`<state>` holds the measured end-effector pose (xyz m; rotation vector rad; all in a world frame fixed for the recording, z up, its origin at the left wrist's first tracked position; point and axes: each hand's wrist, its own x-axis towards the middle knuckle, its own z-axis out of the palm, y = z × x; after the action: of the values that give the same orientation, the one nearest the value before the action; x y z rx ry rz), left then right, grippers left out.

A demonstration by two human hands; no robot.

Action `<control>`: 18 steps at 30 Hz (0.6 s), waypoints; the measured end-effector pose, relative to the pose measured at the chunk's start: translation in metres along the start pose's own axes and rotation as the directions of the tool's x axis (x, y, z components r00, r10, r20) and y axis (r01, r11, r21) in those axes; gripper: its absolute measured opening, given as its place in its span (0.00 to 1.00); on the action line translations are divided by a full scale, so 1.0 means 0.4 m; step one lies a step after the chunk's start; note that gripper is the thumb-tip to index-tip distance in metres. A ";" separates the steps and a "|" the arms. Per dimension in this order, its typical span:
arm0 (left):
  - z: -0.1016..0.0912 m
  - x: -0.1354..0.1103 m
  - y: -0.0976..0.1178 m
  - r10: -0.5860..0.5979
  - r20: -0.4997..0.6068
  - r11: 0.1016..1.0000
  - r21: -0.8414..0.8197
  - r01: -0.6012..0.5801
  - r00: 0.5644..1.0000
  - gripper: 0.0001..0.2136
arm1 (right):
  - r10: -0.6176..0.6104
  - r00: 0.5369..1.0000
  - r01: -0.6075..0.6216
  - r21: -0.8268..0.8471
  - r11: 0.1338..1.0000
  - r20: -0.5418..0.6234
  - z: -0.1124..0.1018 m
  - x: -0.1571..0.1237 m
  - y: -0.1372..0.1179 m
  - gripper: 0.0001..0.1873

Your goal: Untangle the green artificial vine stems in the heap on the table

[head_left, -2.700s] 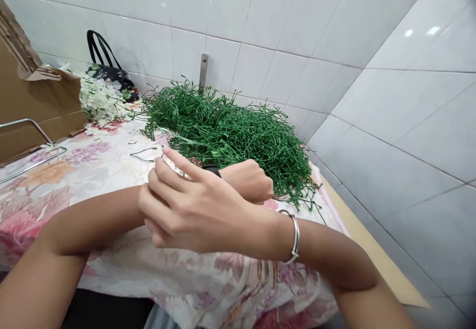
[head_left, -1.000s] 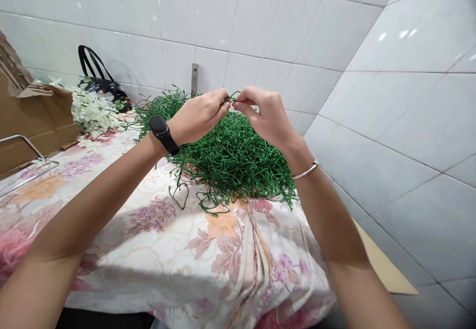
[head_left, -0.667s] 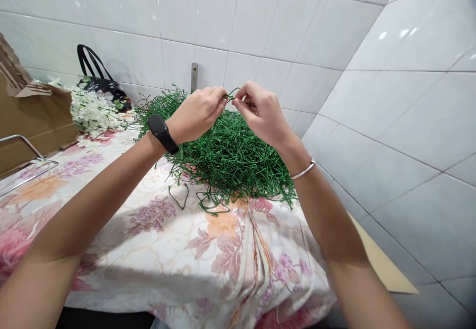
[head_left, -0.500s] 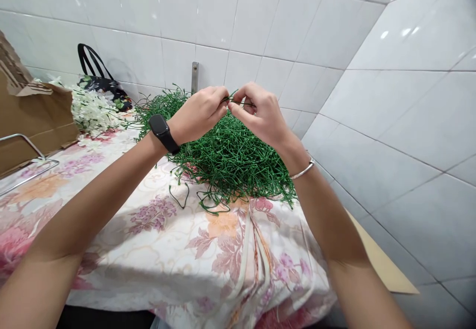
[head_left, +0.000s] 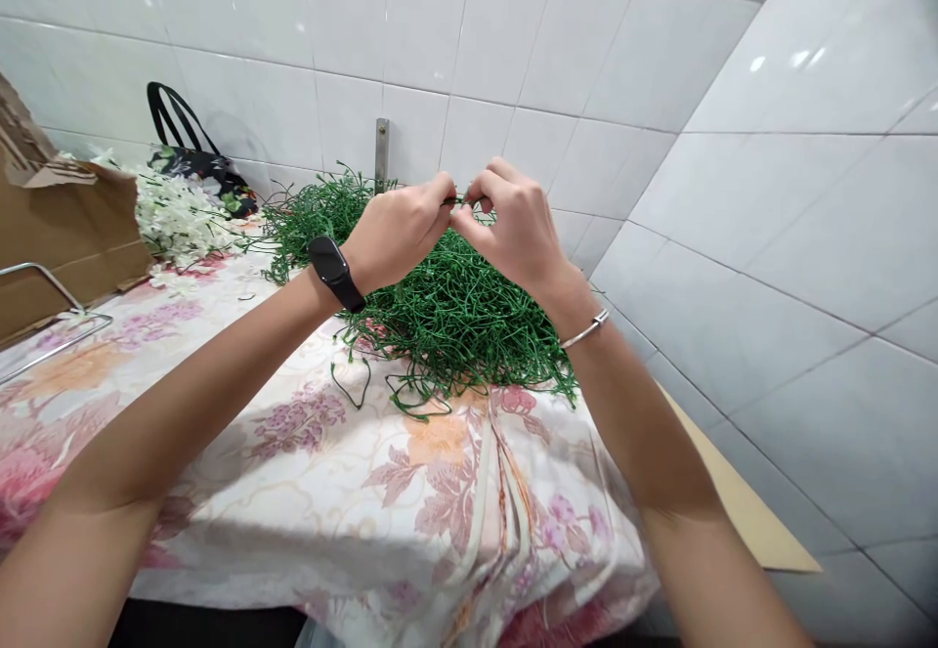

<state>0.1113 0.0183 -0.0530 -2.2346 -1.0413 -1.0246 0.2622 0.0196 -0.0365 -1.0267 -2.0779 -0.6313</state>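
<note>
Green plastic-looking stems lie in one heap on the cloth-covered table, against the tiled wall. Change noted: under three seconds ago the forearms were crossed low over the table; both hands are now raised in front of the heap, fingertips almost meeting. Left hand is closed, thumb and fingers pinched on a thin stem, which is held clear of the table between the two hands. Right hand is curled, thumb and forefinger bent around the stem's exposed end; whether they grip it cannot be told. Half a second ago a longer run of stem showed across the right fingers; only a short piece shows now. In my judgement, work has passed from arm movement to fine fingertip handling of that piece; its exact form is hidden. Loose stems at the heap's near edge show no shift over the last second. White flowers stand well apart, beside the carton.
</note>
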 end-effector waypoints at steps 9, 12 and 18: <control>0.018 0.001 -0.014 -0.003 0.082 0.998 0.060 -0.002 0.997 0.13 | 0.073 0.997 -0.069 -0.243 0.968 0.008 0.024 -0.007 -0.021 0.12; 0.008 0.002 -0.013 -0.039 0.050 0.995 0.092 0.035 0.998 0.14 | 0.083 0.997 -0.082 -0.248 0.965 -0.006 0.021 -0.007 -0.022 0.13; -0.011 0.003 -0.005 -0.047 0.026 0.991 0.125 0.044 0.999 0.14 | -0.028 0.997 0.044 -0.261 0.964 0.066 0.017 -0.007 -0.015 0.16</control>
<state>0.1083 0.0173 -0.0490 -2.1398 -1.1415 -0.9223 0.2557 0.0194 -0.0436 -1.1703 -2.1088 -0.9236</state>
